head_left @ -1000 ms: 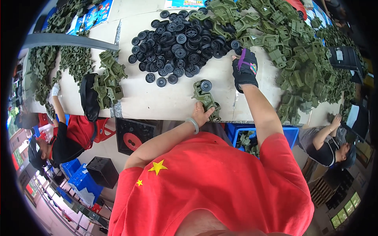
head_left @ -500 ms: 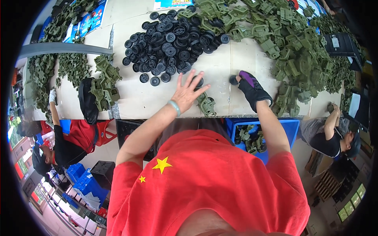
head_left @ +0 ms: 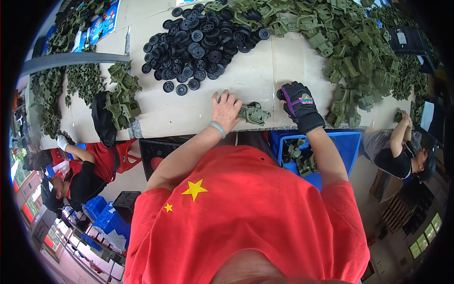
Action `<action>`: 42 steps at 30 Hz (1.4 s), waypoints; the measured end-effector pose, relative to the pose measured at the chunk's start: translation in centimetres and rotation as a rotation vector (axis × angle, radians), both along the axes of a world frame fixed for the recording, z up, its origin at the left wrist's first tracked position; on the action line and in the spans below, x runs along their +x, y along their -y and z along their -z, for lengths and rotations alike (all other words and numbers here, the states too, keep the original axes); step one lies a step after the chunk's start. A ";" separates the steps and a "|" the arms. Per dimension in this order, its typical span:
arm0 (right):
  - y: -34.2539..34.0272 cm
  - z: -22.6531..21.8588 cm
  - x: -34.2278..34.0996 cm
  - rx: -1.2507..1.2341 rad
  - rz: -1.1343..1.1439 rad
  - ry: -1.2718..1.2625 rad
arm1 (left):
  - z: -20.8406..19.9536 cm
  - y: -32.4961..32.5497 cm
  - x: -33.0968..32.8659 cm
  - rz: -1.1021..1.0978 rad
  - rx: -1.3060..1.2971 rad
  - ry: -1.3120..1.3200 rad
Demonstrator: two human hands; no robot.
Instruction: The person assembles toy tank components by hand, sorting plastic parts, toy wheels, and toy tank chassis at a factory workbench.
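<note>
My bare left hand [head_left: 226, 112], with a pale bangle on the wrist, is curled around the left end of a green plastic toy vehicle part [head_left: 256, 114] at the table's near edge. Its fingers hide that end of the part. To the right, my right hand [head_left: 300, 105] wears a black and purple glove. Between its thumb and fingers is a small black toy wheel [head_left: 280, 94], partly covered by the glove. The wheel is apart from the green part. A large heap of black wheels [head_left: 196, 49] lies beyond my left hand.
Green plastic parts [head_left: 352, 61] pile up along the right and far side, with a smaller group [head_left: 124, 94] at left beside a black object [head_left: 103, 119]. A blue crate [head_left: 343, 146] with parts stands below the table edge. Co-workers sit on both sides.
My left hand has gone from spread fingers to curled around the green part, which has turned sideways. My right hand has turned back-up, still with the wheel at its thumb.
</note>
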State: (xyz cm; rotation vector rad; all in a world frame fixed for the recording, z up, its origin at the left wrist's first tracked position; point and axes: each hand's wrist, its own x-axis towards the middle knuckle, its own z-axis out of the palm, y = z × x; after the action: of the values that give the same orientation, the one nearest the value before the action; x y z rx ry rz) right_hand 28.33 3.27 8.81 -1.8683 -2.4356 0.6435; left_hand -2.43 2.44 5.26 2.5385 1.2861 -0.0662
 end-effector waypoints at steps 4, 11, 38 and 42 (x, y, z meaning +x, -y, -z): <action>0.4 0.3 -0.4 -0.032 0.048 -0.105 | 0.3 -0.4 -0.3 0.037 -0.020 0.007; 0.8 -4.6 -6.0 -0.060 -0.257 -0.296 | 0.4 -0.3 -0.4 0.039 -0.056 0.012; -0.9 0.9 -12.5 0.072 0.010 -0.266 | 0.4 -0.7 -0.8 0.080 -0.049 0.095; -2.0 0.4 -12.6 0.014 -0.205 -0.225 | 1.3 -0.4 -0.9 0.084 0.012 0.165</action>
State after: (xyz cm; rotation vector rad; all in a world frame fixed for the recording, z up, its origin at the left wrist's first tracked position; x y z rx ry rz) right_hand 15.70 5.31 8.36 -1.4609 -2.4914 0.7947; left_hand -3.35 2.87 3.99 2.5472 1.1209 0.1309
